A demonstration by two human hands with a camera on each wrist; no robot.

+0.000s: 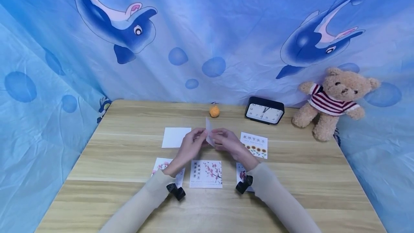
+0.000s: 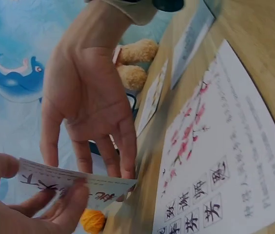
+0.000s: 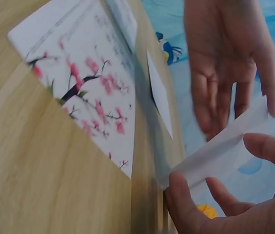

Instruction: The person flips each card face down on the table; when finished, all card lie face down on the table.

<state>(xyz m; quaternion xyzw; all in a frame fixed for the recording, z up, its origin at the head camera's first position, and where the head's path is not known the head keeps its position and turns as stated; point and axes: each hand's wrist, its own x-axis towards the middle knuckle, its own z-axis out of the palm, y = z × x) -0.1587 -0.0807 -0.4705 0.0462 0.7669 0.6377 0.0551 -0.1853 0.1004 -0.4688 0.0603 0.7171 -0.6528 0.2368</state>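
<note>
A small white greeting card [image 1: 208, 127] stands on edge above the table between both hands. My left hand [image 1: 191, 145] holds it from the left, its fingers lying over the face with dark and red Chinese characters [image 2: 98, 186] in the left wrist view. From the other side my right hand [image 1: 231, 143] grips the card's edges, and the right wrist view shows its thumb and fingertips on the blank white side [image 3: 218, 153]. Below the hands lies a card with pink blossoms [image 1: 206, 174]. A plain white card [image 1: 176, 137] rests by the left hand, a sunflower card [image 1: 255, 138] by the right.
Another blossom card [image 1: 160, 164] and a card with red characters [image 1: 240, 173] lie partly under the forearms. At the back of the wooden table [image 1: 113, 146] are a small orange ball [image 1: 214, 111], a black clock [image 1: 265, 110] and a teddy bear [image 1: 336, 98]. A blue dolphin curtain [image 1: 242, 28] hangs behind.
</note>
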